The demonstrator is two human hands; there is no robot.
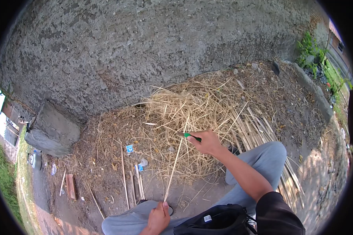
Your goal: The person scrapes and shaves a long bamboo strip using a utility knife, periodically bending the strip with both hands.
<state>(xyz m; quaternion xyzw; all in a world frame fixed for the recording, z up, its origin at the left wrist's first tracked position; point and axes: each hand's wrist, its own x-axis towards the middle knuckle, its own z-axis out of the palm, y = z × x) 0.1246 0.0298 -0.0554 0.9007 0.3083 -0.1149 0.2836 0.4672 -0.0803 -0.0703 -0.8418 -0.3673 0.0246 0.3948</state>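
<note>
My left hand (pixel 159 217), low in the view by my left knee, is closed around the near end of a thin bamboo strip (pixel 173 168). From there the strip slants up and away towards the middle of the view. My right hand (pixel 207 142) is closed on a knife with a green handle (pixel 188 135), at the strip's far part. Little of the blade shows, so its exact contact with the strip is unclear. Behind and below the knife spreads a heap of pale shavings (pixel 176 107).
Split bamboo strips (pixel 255 135) lie to the right, partly behind my right leg (pixel 262 158). Several thin sticks (pixel 124 176) and blue wrappers (pixel 129 149) are on the ground at left. A rough grey wall (pixel 145 51) rises behind; a concrete block (pixel 57 127) stands at far left.
</note>
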